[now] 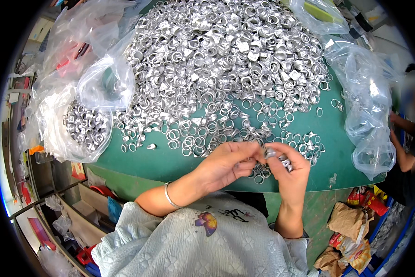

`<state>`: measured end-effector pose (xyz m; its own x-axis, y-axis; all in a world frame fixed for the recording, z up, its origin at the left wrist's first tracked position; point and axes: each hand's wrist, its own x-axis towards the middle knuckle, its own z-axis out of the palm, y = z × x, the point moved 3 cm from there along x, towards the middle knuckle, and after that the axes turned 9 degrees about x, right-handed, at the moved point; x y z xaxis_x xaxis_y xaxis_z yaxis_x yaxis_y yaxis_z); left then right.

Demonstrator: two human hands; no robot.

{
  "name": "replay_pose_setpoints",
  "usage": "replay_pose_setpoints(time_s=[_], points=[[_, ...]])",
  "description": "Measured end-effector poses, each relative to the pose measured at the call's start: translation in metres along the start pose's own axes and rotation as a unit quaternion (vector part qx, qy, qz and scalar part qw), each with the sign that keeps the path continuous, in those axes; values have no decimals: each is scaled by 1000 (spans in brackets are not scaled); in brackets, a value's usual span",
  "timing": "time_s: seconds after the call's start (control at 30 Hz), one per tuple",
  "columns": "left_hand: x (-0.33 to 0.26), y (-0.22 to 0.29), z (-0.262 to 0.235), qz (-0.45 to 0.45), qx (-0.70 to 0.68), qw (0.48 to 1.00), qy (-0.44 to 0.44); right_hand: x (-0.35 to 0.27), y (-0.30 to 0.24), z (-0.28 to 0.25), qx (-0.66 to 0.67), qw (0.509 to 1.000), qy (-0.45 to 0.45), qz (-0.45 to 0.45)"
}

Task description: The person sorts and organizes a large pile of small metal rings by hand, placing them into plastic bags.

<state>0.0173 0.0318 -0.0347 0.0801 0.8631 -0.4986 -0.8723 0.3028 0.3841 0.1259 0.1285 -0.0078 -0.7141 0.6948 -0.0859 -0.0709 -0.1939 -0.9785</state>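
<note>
My right hand (293,173) is closed around several silver metal rings (285,162). One ring (269,153) is pinched between its thumb and forefinger. My left hand (228,166) meets it from the left, thumb and forefinger pressed together close to that ring. Whether the left fingertips grip anything is too small and smeared to tell. Both hands are above the near edge of the green table (138,164). Loose rings (198,138) lie just beyond them, in front of a large heap of silver rings (230,51).
A clear plastic bag (50,134) with rings in it sits at the left table edge. Another clear bag (371,111) lies along the right side. Brown paper bags (348,221) are below at the right, near another person (408,143). Open wooden compartments (85,207) stand at the lower left.
</note>
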Motion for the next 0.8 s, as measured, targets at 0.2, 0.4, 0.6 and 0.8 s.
replay_pose_setpoints(time_s=[0.2, 0.4, 0.6, 0.8], points=[[-12, 8, 10, 128, -1, 989, -79, -12, 1, -8, 78, 992, 62, 76], [-18, 7, 14, 158, 92, 982, -55, -13, -14, 6, -110, 991, -13, -75], [-16, -3, 11, 57, 118, 990, -43, -15, -9, 20, -234, 965, -71, -92], [-15, -5, -14, 67, 173, 982, 22, -11, 13, -6, -70, 995, 6, 76]])
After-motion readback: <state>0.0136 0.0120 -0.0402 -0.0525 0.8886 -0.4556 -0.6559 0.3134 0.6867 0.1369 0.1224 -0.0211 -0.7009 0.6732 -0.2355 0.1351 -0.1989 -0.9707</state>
